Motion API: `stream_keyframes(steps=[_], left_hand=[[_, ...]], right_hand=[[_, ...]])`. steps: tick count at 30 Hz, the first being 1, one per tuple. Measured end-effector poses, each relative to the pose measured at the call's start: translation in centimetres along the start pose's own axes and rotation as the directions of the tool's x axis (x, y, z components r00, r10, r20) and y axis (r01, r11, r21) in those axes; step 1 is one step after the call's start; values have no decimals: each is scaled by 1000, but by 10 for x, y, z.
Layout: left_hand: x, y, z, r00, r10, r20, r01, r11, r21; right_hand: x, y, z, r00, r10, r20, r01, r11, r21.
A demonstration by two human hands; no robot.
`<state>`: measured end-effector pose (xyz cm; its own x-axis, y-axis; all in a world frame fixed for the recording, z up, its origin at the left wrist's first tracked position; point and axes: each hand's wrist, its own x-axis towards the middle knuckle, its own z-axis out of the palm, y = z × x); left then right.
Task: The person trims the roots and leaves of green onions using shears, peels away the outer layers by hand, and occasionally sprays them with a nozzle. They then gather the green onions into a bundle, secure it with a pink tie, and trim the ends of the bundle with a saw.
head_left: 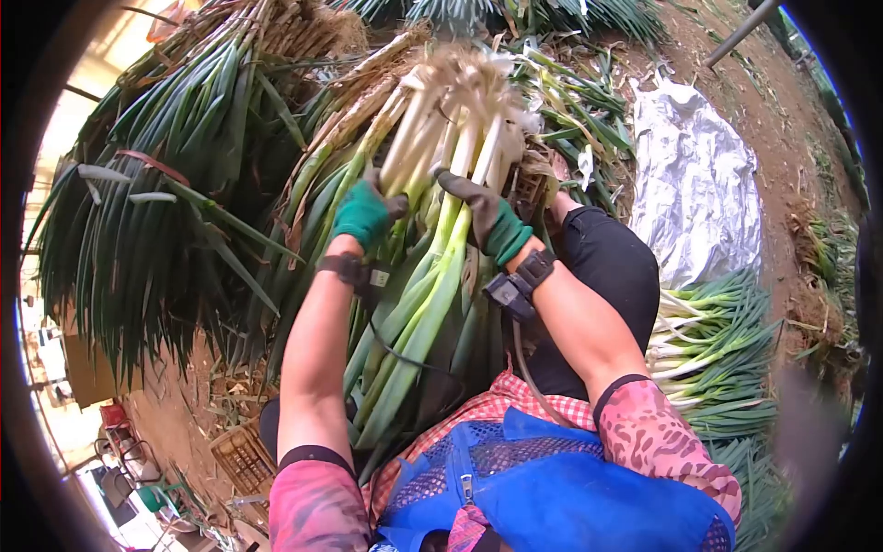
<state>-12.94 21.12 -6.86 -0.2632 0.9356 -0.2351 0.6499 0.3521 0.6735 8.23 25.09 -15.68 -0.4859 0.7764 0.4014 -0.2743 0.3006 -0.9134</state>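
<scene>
A bundle of long green onions lies across my lap, leaves towards me and the pale, rooty ends pointing away. My left hand, in a green glove with dark fingers, closes on the bundle's left side just below the white stems. On the other side my right hand, gloved the same way, has its fingers wrapped round the stalks at the same height. The root ends are blurred. Both wrists carry dark straps, and a small black device sits on the right one.
A big heap of green onions rises at the left. Peeled green onions lie in a row at the right, below a crumpled white sheet. A yellow plastic crate stands at lower left. Leaf scraps litter the ground ahead.
</scene>
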Motion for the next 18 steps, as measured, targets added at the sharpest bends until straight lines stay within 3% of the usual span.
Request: stream_keyframes(steps=[1,2,4,5,7,8,9,10,11,13,14,16,18], left_hand=[[-11,13,-23,998,26,-59,-21,996,82],[-3,-15,-32,986,118,-116,-129,987,-97],[-29,5,-70,941,205,-269,-285,909,-305],[-44,18,-89,949,163,-269,-256,897,-359],[-76,42,-116,960,133,-245,-242,834,-496],[-90,52,-123,962,154,-224,-248,831,-497],[-103,60,-128,963,175,-203,-256,828,-499],[-111,65,-130,964,192,-183,-260,822,-506],[-116,66,-127,961,202,-189,-272,815,-512],[-120,57,-119,969,180,-172,-244,817,-522],[-121,56,-116,971,175,-164,-236,815,-529],[-128,58,-117,966,184,-184,-256,791,-555],[-133,52,-115,971,145,-190,-230,779,-584]], right_hand=[[14,-20,4,981,-187,45,187,982,-10],[20,-44,4,933,-353,67,357,932,-66],[31,-67,2,886,-441,146,451,892,-41],[35,-68,5,891,-444,95,442,896,40],[46,-94,11,997,-63,51,55,988,146],[51,-98,7,998,38,55,-36,999,-24],[54,-109,10,987,-105,121,121,984,-134],[54,-116,23,998,0,65,2,999,-36],[48,-125,30,996,-53,72,44,992,122],[51,-136,32,978,-171,116,155,978,138],[53,-143,31,970,-198,144,210,975,-72],[57,-160,29,948,-251,198,317,821,-474],[47,-160,39,979,-138,149,174,950,-260]])
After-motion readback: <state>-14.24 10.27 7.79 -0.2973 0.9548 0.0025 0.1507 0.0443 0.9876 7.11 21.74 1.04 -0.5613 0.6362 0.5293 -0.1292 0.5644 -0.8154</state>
